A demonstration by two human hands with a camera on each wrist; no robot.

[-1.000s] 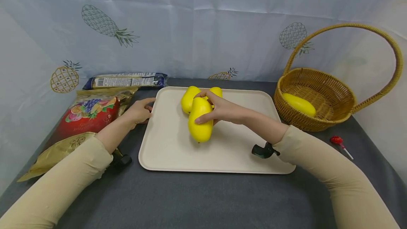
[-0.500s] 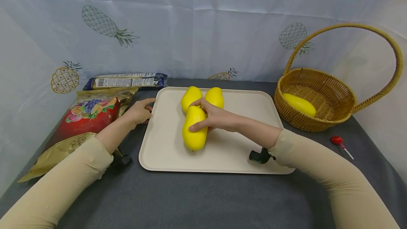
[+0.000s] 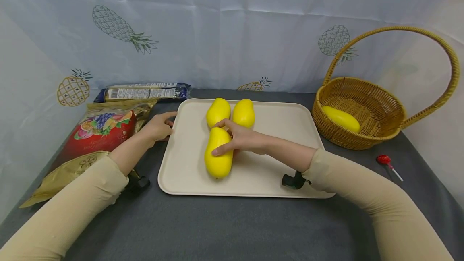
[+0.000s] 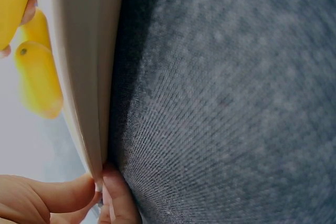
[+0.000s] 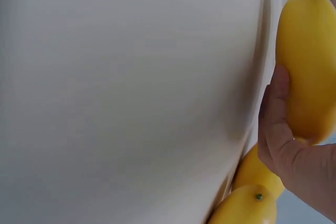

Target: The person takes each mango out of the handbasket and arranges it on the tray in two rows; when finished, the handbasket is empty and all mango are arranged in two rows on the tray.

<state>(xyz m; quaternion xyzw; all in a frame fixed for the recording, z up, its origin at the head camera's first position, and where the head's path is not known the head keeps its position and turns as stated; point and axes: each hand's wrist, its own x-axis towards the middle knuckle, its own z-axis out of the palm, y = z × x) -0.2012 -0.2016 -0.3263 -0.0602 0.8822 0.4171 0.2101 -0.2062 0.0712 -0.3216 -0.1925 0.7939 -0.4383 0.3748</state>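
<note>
My right hand (image 3: pixel 241 138) grips a yellow mango (image 3: pixel 218 158) over the left half of a cream tray (image 3: pixel 250 182), thumb on the near side and fingers round the far side. Whether the mango touches the tray I cannot tell. Behind it on the tray lie two more mangoes, a left one (image 3: pixel 218 112) and a right one (image 3: pixel 244 112). At the tray's left edge is my left hand (image 3: pixel 158 127). The left wrist view shows its thumb (image 4: pixel 68 192) and fingers pinching the tray rim (image 4: pixel 86 77).
A wicker basket (image 3: pixel 362 143) with a tall handle stands at the right, a yellow fruit (image 3: pixel 342 119) inside it. In front of it lies a red lollipop (image 3: pixel 384 159). Left of the tray are a red and gold snack bag (image 3: pixel 105 132) and a blue packet (image 3: pixel 145 92).
My right hand has moved the gripped mango toward me and slightly left, away from the two others, which now show more fully. The left hand stays at the tray's edge.
</note>
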